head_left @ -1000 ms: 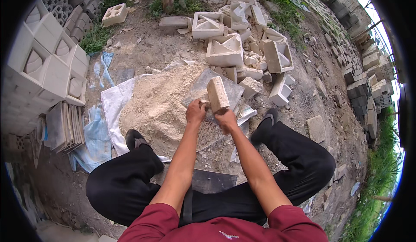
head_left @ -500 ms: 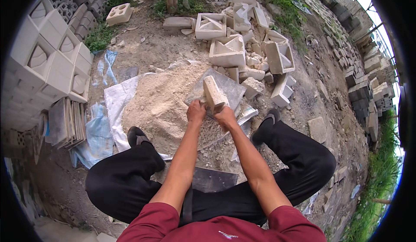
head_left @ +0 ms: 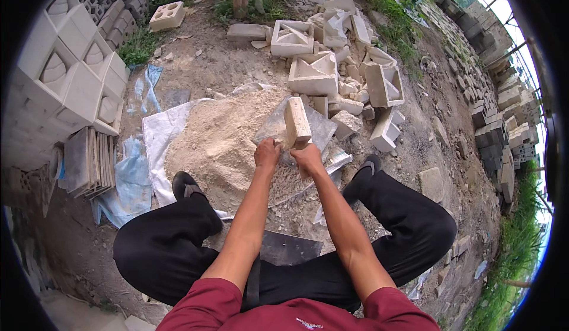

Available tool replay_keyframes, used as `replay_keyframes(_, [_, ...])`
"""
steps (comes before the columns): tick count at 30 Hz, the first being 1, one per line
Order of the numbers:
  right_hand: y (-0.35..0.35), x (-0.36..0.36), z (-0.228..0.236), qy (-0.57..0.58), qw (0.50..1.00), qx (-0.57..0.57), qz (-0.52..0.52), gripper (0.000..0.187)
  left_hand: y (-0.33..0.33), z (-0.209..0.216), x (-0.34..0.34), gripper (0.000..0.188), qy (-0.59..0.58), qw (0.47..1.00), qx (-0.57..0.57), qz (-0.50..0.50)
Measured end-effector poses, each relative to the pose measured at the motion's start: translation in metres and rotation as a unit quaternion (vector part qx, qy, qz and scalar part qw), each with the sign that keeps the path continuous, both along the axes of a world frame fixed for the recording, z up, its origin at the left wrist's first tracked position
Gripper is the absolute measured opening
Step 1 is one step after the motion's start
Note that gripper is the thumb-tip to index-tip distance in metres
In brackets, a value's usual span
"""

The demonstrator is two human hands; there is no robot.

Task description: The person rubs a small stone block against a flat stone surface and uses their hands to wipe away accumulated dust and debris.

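Note:
My right hand (head_left: 307, 156) is wrapped round the short handle of a mallet (head_left: 297, 122). Its head is a long, pale, dust-covered block that looks like wood, held over a flat grey slab (head_left: 325, 130). Just left of it, my left hand (head_left: 268, 153) is closed at the slab's near-left edge, its fingers curled; what they hold, if anything, is hidden. Beside both hands lies a heap of beige crushed rubble (head_left: 219, 135) on a white sack sheet (head_left: 155, 129).
Broken pale blocks (head_left: 313, 73) are piled beyond the slab. Patterned blocks (head_left: 77, 64) and thin boards (head_left: 89, 162) stand at the left, near a blue plastic sheet (head_left: 131, 182). A dark board (head_left: 290, 248) lies between my legs. Grey blocks (head_left: 492, 135) are stacked far right.
The mallet's head has shifted slightly right and stands a little more upright. My left hand stays almost in place, still closed.

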State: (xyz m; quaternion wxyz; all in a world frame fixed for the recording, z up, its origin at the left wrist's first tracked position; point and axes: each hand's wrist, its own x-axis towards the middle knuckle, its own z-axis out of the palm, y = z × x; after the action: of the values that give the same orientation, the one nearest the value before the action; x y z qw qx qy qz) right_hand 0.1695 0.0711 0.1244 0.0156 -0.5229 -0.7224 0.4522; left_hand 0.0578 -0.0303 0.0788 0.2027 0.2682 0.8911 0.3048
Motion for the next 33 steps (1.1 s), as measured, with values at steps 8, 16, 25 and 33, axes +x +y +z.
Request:
replay_keyframes(8, [0.003,0.028,-0.033,-0.023,0.99,0.128,0.056,0.043,0.015,0.001,0.007,0.026,0.004,1.0,0.005,0.003])
replay_keyframes(16, [0.007,0.011,-0.001,0.06,0.998,-0.024,0.009,0.04,-0.003,-0.008,0.003,0.026,-0.001,0.999,0.014,0.031])
replay_keyframes(25, [0.022,0.011,-0.011,-0.022,0.997,-0.064,0.032,0.032,-0.001,-0.007,0.007,0.027,0.025,0.999,0.022,0.031])
replay_keyframes(33, [0.005,0.032,-0.055,-0.02,0.982,0.176,0.064,0.038,0.007,-0.002,0.009,0.03,-0.008,0.999,0.03,0.034])
